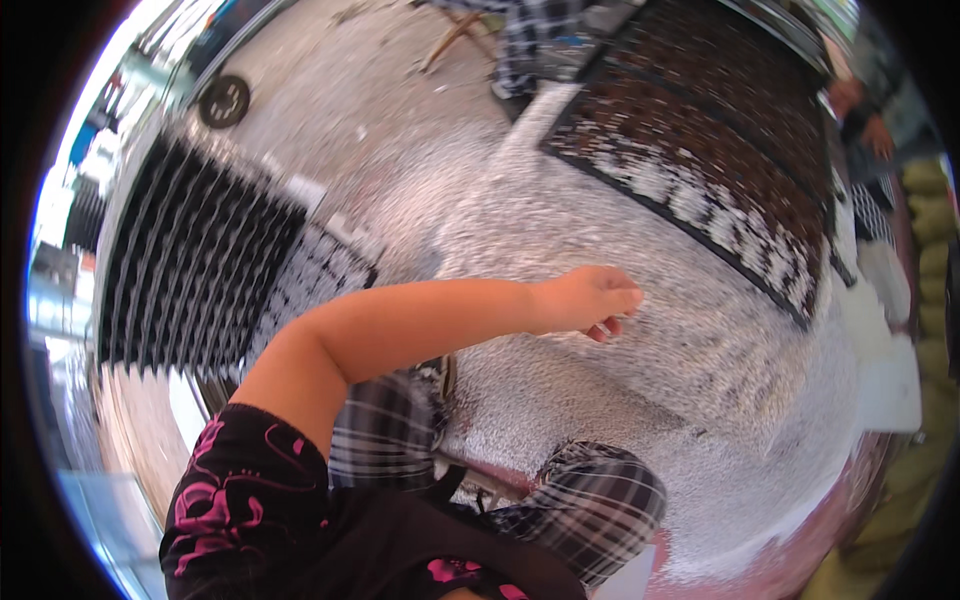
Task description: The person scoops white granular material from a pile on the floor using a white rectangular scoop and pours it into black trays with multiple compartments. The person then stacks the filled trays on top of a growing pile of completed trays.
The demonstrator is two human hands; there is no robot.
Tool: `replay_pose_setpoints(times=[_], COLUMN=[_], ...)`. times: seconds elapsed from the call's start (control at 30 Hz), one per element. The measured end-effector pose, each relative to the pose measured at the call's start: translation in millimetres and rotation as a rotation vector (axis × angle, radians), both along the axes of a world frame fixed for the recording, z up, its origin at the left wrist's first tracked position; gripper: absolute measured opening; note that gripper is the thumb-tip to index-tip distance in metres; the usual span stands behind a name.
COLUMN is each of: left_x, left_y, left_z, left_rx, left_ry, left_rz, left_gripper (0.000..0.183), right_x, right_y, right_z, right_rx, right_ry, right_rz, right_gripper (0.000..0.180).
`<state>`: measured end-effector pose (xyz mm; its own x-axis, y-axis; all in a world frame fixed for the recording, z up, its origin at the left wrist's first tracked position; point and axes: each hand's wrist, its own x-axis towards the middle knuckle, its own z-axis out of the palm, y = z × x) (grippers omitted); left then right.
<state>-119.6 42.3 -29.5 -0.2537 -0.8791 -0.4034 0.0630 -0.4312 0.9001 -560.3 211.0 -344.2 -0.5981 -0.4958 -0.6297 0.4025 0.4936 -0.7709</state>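
My left hand [589, 301] hangs over a wide spread of white granules [525, 210], its fingers curled in and the thumb close to them. Blur hides whether anything small is between the fingers. My right hand is out of view. Beyond my left hand, to the upper right, lie black seedling trays [697, 127] filled with dark brown soil. White granules coat the near edge of these trays. Left of my forearm stand nested black plastic cell trays [195, 255], beside a cell tray covered with white granules [311, 274].
Another person's checked trouser leg [517, 45] is at the top, near a wooden folding stool [454, 37]. At the right edge are another person's hands [862, 116], white blocks [889, 382] and yellowish sacks [926, 262]. A dark round disc [224, 101] lies upper left.
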Motion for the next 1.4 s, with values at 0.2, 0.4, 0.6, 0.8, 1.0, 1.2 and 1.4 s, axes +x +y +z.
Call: replay_pose_setpoints(times=[0.2,0.4,0.6,0.8,1.0,1.2,1.4], left_x=[-61,-96,-104,-111,-49,98,102], left_y=[-93,-115,-71,11,68,35,32], left_z=[-11,-16,-11,-15,46,-5,-3], left_rx=[0.224,0.2,0.162,0.286,-0.135,-0.637,-0.092], left_ry=[0.394,0.256,0.178,0.297,-0.125,-1.095,-0.321], left_rz=[0.432,0.662,0.65,0.515,0.228,0.789,0.749], left_gripper=[0.037,0.028,0.032,0.035,0.024,0.028,0.028], right_x=[2,-63,-59,-73,-147,-175,24], right_y=[94,25,19,11,-58,-218,-271], right_z=[-66,-117,-83,-4,142,312,450], right_rx=[0.482,0.083,0.271,-0.128,-0.434,-0.303,-0.14], right_ry=[0.107,-0.054,0.181,-0.066,-0.226,0.443,1.531], right_rz=[-0.244,-0.321,-0.172,-0.353,-0.057,0.383,0.711], right_gripper=[0.055,0.051,0.049,0.048,0.046,0.046,0.048])
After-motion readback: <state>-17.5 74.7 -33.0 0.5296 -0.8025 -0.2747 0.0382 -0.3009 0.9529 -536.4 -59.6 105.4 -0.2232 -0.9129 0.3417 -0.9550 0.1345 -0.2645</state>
